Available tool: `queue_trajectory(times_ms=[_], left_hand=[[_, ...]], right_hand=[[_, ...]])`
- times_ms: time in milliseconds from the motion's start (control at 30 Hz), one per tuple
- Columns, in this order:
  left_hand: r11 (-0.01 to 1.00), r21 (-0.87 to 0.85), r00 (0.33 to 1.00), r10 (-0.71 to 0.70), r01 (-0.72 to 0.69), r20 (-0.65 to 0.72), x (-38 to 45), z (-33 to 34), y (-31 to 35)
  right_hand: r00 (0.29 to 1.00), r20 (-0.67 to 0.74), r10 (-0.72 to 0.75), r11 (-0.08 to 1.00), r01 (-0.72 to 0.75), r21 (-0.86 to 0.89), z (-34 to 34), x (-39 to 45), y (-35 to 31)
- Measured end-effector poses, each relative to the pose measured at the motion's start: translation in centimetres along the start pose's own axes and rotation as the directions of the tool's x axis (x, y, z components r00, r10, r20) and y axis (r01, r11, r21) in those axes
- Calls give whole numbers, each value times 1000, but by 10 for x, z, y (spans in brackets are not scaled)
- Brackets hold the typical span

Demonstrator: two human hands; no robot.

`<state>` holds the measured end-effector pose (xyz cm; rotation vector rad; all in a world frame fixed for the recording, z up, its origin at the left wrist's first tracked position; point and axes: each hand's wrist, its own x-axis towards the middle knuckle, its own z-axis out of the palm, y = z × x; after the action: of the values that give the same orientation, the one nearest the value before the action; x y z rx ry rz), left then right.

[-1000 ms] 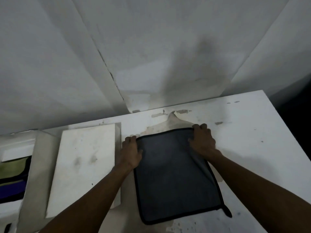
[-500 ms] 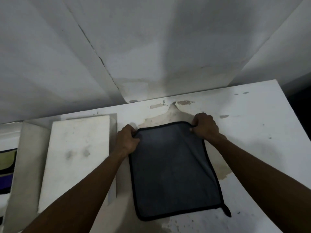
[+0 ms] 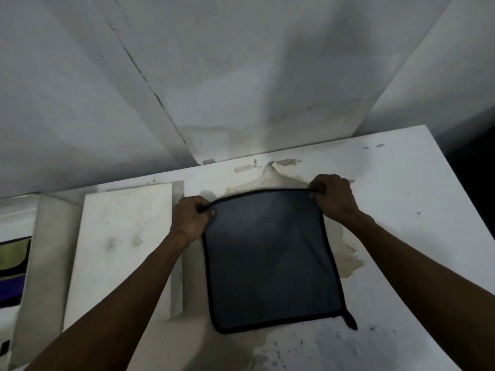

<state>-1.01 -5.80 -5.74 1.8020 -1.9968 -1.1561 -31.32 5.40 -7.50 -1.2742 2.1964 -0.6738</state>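
My stained white table (image 3: 401, 210) carries a white slab (image 3: 120, 250) and, just right of it, the dark grey, black-edged cloth (image 3: 270, 263), its long side running away from me. A second ago my palms lay flat; now my left hand (image 3: 191, 219) and right hand (image 3: 333, 198) have fingers pinching its far corners.

Surface: white table (image 3: 401, 210) before me, stained and peeling toward its far edge, dark specks nearer me.
Item 1: dark grey cloth (image 3: 270, 261), black-edged, on the stained patch; black loop (image 3: 351, 321) at its near right corner.
Item 2: white slab (image 3: 120, 250), scuffed, lying flat to my left, just beside the cloth.
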Motion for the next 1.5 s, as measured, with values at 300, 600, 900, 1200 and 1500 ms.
queue_trajectory(times_ms=[300,600,900,1200,1500], left_hand=[[987,-30,984,160,-158,83,-67,-10,-15],[972,75,959,203,-221,199,-120,15,-61],[936,86,911,308,-342,273,-161,31,-101],[863,253,857,315,-438,408,-174,31,-108],[921,185,937,322,-343,133,-156,24,-81]], right_hand=[[983,-122,-139,984,151,95,-10,-74,15],[987,-59,-149,989,148,-31,7,-159,48],[992,33,-121,989,124,-83,13,-216,62],[985,169,-31,976,66,-207,21,-233,58],[974,-152,169,985,-170,11,20,-191,38]])
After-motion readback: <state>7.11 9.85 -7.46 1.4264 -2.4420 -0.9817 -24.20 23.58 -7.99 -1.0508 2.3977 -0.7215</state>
